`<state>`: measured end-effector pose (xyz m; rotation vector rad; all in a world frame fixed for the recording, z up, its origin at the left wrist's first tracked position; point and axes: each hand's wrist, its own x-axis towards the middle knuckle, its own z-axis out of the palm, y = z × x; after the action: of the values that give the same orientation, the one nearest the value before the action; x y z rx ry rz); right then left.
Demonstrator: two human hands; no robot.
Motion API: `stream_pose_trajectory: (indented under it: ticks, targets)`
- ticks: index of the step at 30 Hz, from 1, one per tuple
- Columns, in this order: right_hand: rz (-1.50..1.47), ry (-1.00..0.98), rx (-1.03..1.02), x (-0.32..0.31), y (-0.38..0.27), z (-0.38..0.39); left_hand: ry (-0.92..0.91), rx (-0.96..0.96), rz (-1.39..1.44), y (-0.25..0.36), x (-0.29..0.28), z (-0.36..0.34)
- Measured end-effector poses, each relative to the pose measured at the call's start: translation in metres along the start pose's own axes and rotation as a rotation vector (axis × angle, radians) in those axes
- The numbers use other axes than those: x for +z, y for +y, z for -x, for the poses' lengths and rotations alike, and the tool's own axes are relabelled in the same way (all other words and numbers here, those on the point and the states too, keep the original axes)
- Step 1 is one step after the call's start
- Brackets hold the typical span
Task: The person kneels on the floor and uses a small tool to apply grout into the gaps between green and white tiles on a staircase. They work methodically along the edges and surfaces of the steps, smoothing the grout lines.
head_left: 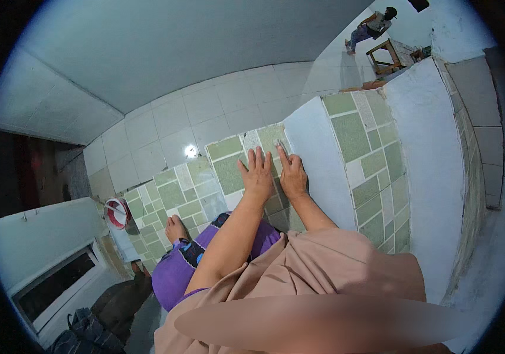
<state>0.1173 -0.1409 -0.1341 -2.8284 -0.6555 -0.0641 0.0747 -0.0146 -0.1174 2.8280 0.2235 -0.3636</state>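
My left hand [257, 176] lies flat on a step faced with green and white tiles [227, 174], its fingers spread and holding nothing. Close beside it, to the right, my right hand [293, 177] rests at the same step's edge by the white riser. The index finger there points forward and the other fingers are curled in. A small pale bit [278, 143] shows at that fingertip, too small to name. Whether the right fingers pinch it is hard to see.
A lower green tiled step [173, 193] holds my bare foot [176, 229]. A red-rimmed white bucket [117, 213] stands at its left end. Another tiled step [369, 171] rises to the right. Far off, a person [372, 28] is near a wooden stool [387, 58]. Another person's dark clothing [117, 304] shows lower left.
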Motion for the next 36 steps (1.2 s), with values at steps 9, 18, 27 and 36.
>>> stream_pose_trajectory:
  ticks: [9, 18, 27, 36]
  targets:
    - [-0.094, 0.090, -0.041, -0.001, 0.002, 0.001, -0.055, 0.059, 0.099, -0.005, -0.024, -0.011]
    - [-0.118, 0.105, -0.038, -0.002, 0.002, 0.000, -0.122, 0.044, 0.117, -0.001, -0.034, -0.013]
    - [-0.110, 0.095, -0.044, -0.002, 0.003, 0.000, -0.043, 0.040, 0.144, -0.001, -0.027, -0.013]
    - [-0.119, 0.025, -0.012, -0.004, 0.002, -0.001, 0.010, 0.081, 0.038, -0.002, -0.019, -0.016]
